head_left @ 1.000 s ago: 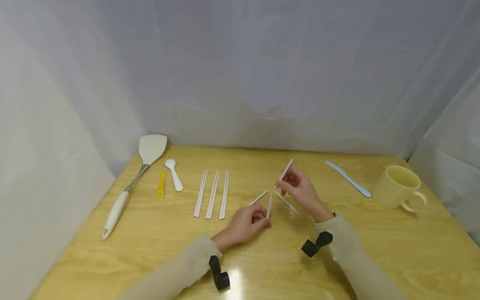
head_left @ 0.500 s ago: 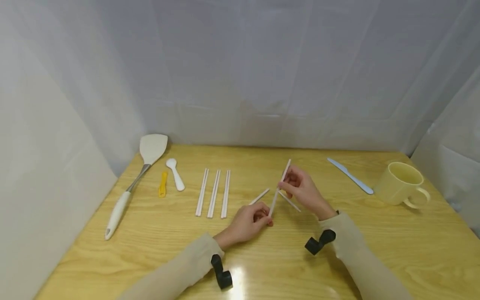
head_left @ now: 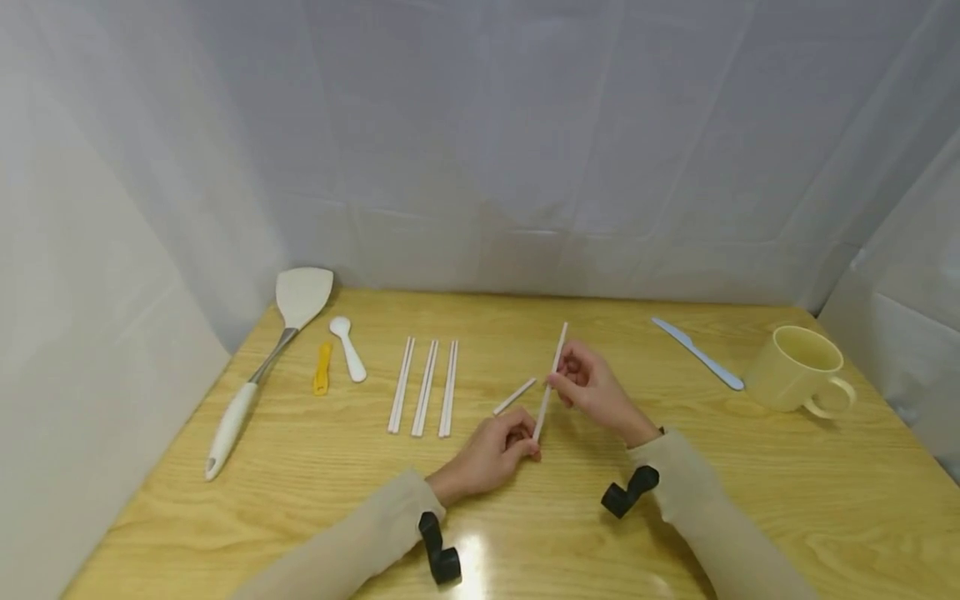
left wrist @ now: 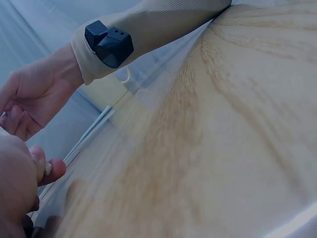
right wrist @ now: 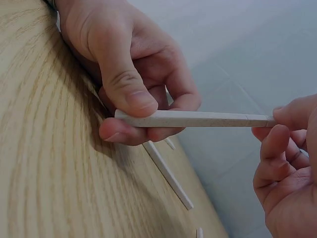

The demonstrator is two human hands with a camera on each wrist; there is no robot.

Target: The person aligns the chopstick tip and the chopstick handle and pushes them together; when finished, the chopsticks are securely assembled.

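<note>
A pale chopstick (head_left: 546,406) slants between my two hands, its upper end free in the head view. Low down, my left hand (head_left: 489,454) pinches its near end; in the right wrist view the left thumb (right wrist: 133,101) presses against it. Higher up, my right hand (head_left: 596,392) holds the chopstick between thumb and fingertips. Another chopstick (head_left: 514,396) lies slanted on the table just beyond my left hand. In the left wrist view, my left hand (left wrist: 20,178) fills the lower left corner and hides most of what it holds.
Three pairs of chopsticks (head_left: 423,389) lie side by side left of my hands. Further left are a white spoon (head_left: 348,350), a small yellow tool (head_left: 322,369) and a long-handled spatula (head_left: 255,375). Toward the right lie a light blue knife (head_left: 697,353) and a yellow mug (head_left: 780,379).
My right hand has moved left and slightly down, and the held chopstick stands steeper. The loose chopstick seen earlier behind the right hand no longer shows in the head view. The left hand stays put.
</note>
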